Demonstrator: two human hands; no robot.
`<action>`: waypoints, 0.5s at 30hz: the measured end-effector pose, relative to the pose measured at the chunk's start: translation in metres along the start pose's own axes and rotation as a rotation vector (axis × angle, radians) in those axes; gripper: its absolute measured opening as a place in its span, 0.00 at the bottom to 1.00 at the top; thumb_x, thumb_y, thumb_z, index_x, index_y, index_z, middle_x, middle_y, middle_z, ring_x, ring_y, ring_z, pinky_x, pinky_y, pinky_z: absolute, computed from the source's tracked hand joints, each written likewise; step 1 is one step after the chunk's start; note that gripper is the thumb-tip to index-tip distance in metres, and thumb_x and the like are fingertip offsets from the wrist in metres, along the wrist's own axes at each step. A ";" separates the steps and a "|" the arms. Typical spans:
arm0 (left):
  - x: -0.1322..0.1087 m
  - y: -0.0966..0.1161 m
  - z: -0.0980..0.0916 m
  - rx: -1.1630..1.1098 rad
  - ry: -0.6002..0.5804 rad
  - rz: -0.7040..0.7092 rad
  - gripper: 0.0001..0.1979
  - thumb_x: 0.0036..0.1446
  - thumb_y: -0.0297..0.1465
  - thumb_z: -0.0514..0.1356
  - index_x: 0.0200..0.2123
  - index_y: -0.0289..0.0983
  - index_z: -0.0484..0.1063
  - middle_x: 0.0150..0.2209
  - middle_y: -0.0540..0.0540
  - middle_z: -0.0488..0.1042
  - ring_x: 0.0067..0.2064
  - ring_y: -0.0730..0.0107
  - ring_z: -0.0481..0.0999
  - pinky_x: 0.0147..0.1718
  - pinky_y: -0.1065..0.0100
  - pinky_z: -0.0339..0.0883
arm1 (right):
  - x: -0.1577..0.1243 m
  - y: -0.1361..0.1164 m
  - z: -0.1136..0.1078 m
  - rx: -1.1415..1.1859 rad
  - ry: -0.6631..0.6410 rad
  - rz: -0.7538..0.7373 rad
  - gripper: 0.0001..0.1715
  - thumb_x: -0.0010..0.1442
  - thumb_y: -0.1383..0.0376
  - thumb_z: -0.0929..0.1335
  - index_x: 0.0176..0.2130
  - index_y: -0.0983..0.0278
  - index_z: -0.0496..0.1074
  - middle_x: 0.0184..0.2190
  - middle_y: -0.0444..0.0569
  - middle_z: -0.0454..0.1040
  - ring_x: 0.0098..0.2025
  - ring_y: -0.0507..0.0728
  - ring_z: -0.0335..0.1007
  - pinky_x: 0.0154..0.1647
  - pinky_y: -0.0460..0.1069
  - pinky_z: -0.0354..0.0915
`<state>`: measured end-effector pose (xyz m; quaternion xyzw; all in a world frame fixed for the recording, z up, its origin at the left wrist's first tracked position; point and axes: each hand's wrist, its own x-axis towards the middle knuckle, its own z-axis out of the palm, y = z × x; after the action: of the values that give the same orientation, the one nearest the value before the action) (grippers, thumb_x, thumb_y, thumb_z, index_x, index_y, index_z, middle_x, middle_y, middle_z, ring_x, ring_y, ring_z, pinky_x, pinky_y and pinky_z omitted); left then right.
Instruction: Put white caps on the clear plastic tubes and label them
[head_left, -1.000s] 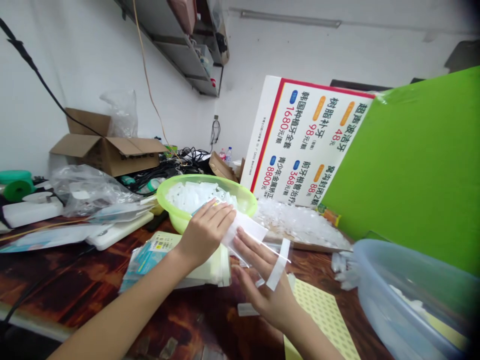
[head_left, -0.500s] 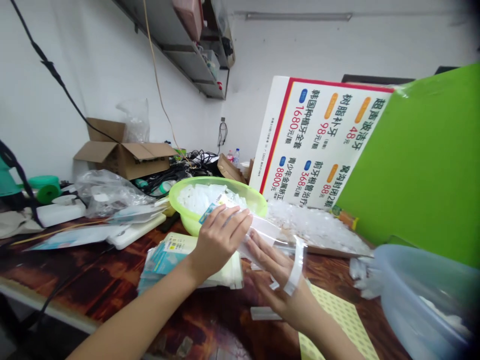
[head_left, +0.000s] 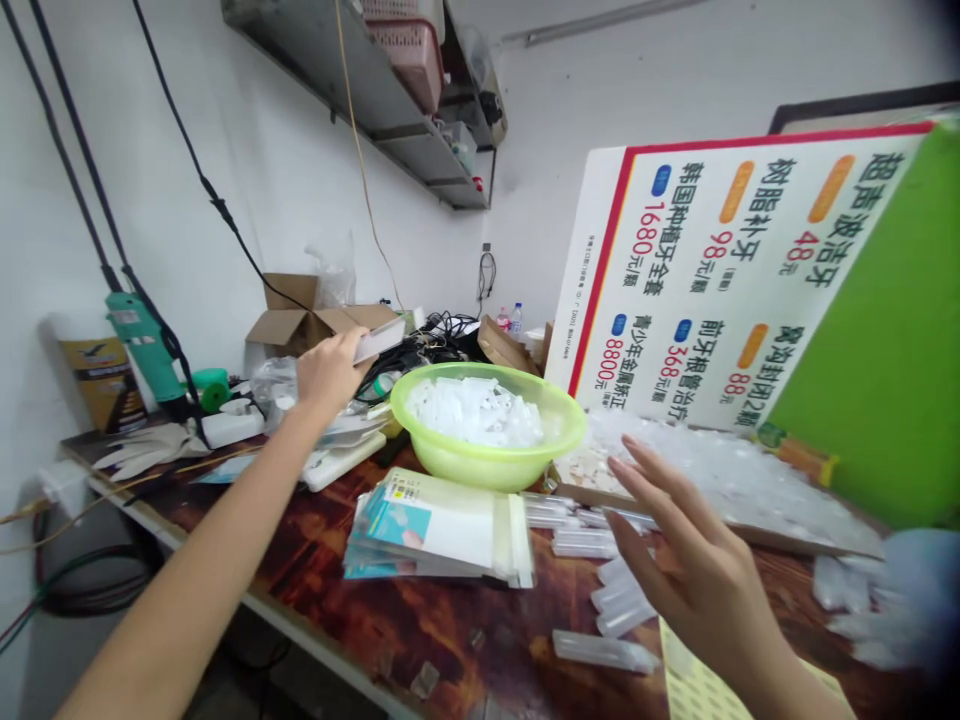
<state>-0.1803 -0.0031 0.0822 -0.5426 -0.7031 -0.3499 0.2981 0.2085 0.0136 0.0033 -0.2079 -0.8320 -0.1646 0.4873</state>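
My left hand (head_left: pixel 330 375) is raised over the left part of the table, its fingers closed on a flat, pale packet (head_left: pixel 379 341) seen almost edge-on. My right hand (head_left: pixel 694 565) is open with its fingers spread and nothing in them, above several clear plastic tubes (head_left: pixel 604 651) on the tabletop. Between the hands lies a stack of printed plastic packets (head_left: pixel 457 515) in blue, white and yellow. Behind the stack stands a light green basin (head_left: pixel 491 470) holding many small translucent plastic pieces (head_left: pixel 480 412).
A shallow tray heaped with clear plastic parts (head_left: pixel 697 470) lies at right. The yellow dotted sheet (head_left: pixel 701 680) is partly under my right arm. A printed board (head_left: pixel 675 290) leans behind. Cables, a cardboard box (head_left: pixel 285 325) and a green power tool (head_left: pixel 144 345) fill the left.
My hands have parted. The left has moved up and left with the packet; the right has let go and moved right, without the clear strip over it. The view has turned left.
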 end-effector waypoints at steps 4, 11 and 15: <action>0.003 -0.047 -0.013 -0.077 -0.281 0.016 0.31 0.42 0.45 0.67 0.49 0.37 0.71 0.44 0.38 0.78 0.43 0.53 0.78 0.38 0.62 0.71 | -0.001 0.008 -0.006 -0.065 -0.035 0.006 0.26 0.62 0.65 0.64 0.59 0.56 0.62 0.59 0.55 0.65 0.50 0.63 0.72 0.44 0.55 0.71; -0.059 -0.002 -0.034 -0.241 -0.239 0.122 0.22 0.58 0.46 0.56 0.50 0.40 0.69 0.52 0.43 0.74 0.53 0.58 0.72 0.52 0.60 0.64 | -0.005 0.059 -0.026 -0.113 -0.362 0.712 0.24 0.62 0.51 0.61 0.47 0.62 0.73 0.29 0.52 0.79 0.28 0.63 0.76 0.27 0.54 0.68; -0.107 0.037 -0.030 -0.228 -0.605 0.588 0.21 0.58 0.44 0.58 0.54 0.47 0.68 0.55 0.46 0.71 0.57 0.58 0.68 0.54 0.59 0.64 | -0.007 0.069 -0.041 0.097 -0.646 0.805 0.22 0.61 0.54 0.62 0.44 0.66 0.75 0.30 0.54 0.79 0.30 0.61 0.75 0.29 0.52 0.67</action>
<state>-0.1185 -0.0809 0.0202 -0.8272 -0.5312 -0.1510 0.1038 0.2770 0.0524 0.0213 -0.5289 -0.8008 0.1472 0.2393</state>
